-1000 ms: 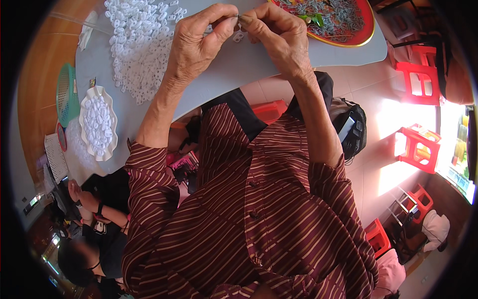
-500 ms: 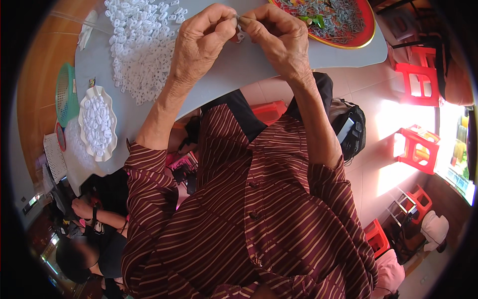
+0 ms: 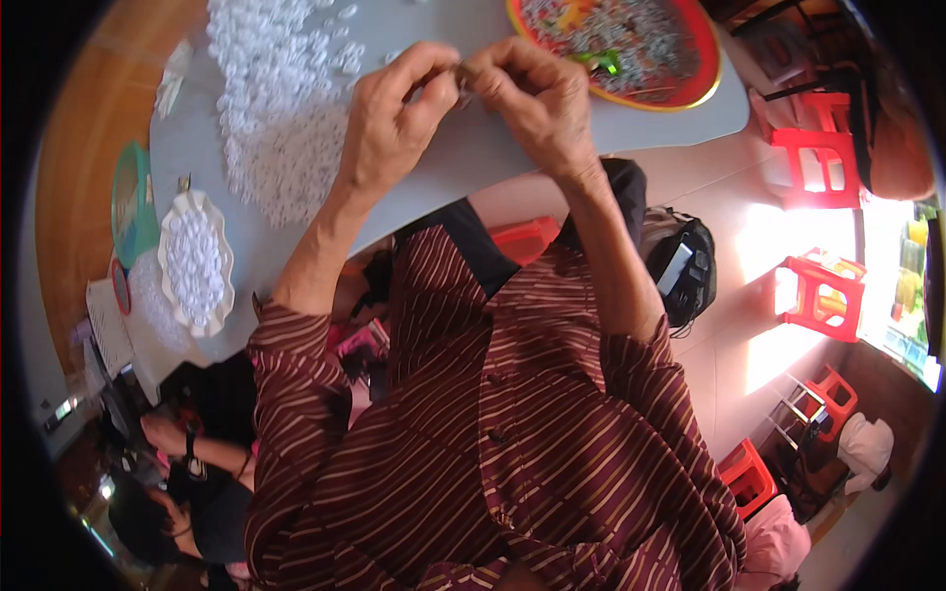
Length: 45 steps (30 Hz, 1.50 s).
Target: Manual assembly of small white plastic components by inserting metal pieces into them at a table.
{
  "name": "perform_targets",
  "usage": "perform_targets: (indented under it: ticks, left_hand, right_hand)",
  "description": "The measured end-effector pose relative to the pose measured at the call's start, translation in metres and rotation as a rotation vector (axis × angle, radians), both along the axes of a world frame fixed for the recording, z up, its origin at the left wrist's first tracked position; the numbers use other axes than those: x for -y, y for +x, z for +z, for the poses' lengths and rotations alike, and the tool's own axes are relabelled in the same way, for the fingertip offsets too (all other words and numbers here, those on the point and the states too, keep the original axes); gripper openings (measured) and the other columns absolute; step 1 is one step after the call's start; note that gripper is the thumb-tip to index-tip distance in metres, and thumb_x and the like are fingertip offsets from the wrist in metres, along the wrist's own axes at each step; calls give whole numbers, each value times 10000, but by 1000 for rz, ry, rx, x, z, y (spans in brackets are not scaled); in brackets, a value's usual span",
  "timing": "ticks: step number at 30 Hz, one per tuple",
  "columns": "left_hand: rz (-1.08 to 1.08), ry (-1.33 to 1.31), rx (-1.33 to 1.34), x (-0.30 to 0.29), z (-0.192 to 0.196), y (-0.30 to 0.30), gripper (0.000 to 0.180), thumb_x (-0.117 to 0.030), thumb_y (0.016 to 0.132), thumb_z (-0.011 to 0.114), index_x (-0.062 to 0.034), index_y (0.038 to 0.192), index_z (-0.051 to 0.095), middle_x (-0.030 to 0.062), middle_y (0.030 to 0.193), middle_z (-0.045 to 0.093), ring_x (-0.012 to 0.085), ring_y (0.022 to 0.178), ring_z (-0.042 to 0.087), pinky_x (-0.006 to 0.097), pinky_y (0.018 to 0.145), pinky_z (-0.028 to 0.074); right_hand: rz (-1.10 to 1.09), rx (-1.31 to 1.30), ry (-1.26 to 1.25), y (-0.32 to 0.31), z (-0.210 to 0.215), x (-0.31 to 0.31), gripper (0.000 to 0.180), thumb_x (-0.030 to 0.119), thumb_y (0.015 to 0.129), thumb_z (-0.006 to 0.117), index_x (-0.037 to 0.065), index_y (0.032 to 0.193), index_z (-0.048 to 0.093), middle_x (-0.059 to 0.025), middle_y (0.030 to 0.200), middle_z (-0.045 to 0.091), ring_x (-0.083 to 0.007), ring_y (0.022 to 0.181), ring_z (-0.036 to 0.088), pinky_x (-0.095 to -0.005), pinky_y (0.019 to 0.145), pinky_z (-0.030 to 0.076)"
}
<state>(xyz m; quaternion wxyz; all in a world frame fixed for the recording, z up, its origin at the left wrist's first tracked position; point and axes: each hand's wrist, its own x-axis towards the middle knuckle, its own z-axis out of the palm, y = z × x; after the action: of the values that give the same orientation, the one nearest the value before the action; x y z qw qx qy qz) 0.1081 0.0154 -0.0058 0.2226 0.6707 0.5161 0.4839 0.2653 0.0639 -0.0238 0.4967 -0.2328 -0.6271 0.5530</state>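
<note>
Left hand [image 3: 394, 128] and right hand [image 3: 532, 98]: both pinching one tiny piece [image 3: 461, 77] between fingertips, hovering over the grey worktop [image 3: 473, 167]. Piece: sitting right of the white bead heap [image 3: 276, 108], left of the red tray [image 3: 616, 44]. Risk: likely slipping into the heap, being so small.

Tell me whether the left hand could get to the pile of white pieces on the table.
Probably yes: the left hand is beside the white pile, with nothing between them.
</note>
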Motion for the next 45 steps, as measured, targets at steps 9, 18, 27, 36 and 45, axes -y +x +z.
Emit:
perform_targets:
  ticks: [9, 18, 27, 36, 45]
  left_hand:
    - [4, 110, -102, 4, -6, -1, 133, -64, 893, 523, -21, 1014, 556, 111, 709, 593, 193, 641, 605, 298, 591, 476]
    - [44, 87, -57, -3, -8, -5, 154, -139, 942, 485, -8, 993, 550, 96, 682, 565, 170, 607, 558, 289, 580, 455]
    - [76, 94, -60, -4, -10, -10, 169, -161, 951, 475, -8, 942, 547, 69, 654, 508, 136, 588, 494, 268, 565, 429]
    - [36, 143, -77, -3, -15, -8, 204, -164, 960, 435, -1, 972, 556, 65, 660, 526, 136, 592, 500, 267, 557, 416]
    - [16, 75, -27, 7, -17, -12, 174, -168, 946, 483, -4, 963, 542, 98, 739, 550, 164, 612, 531, 283, 578, 444]
  right_hand:
    - [77, 15, -132, -2, 2, 6, 141, 120, 865, 640, -18, 870, 613, -17, 771, 629, -67, 721, 574, -213, 658, 476]
    - [-12, 97, -79, 4, 6, 4, 129, 97, 820, 630, -30, 829, 615, -4, 693, 611, -37, 645, 554, -194, 583, 456]
    - [-428, 357, 328, 78, 42, -69, 147, 126, 771, 659, 5, 854, 677, -67, 673, 660, -97, 637, 623, -238, 614, 499]
    - [-694, 878, 481, 125, 27, -171, 201, 250, 727, 651, 89, 827, 716, -126, 742, 672, -278, 700, 660, -368, 697, 519]
    - [-712, 1127, 518, 124, 40, -170, 205, 298, 760, 617, 150, 850, 725, -110, 783, 675, -285, 771, 655, -391, 717, 517]
